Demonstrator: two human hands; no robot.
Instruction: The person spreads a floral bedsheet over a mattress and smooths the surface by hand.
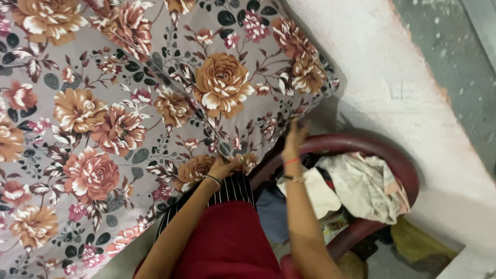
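A large floral sheet [119, 103], grey with brown and pink roses, fills the left and top of the head view. My left hand [223, 168] grips its lower edge near the middle, a thin bangle on the wrist. My right hand [294, 140] rises with fingers up against the sheet's right edge, apparently touching the cloth; a red thread and a bracelet circle that wrist. Whether the right fingers pinch the fabric is hidden.
A dark red plastic chair [385, 150] stands at the right, piled with crumpled pale cloths [361, 186]. A white wall [413, 93] slants behind it. My red garment and striped cloth [232, 232] show below. A yellowish cloth [413, 240] lies on the floor.
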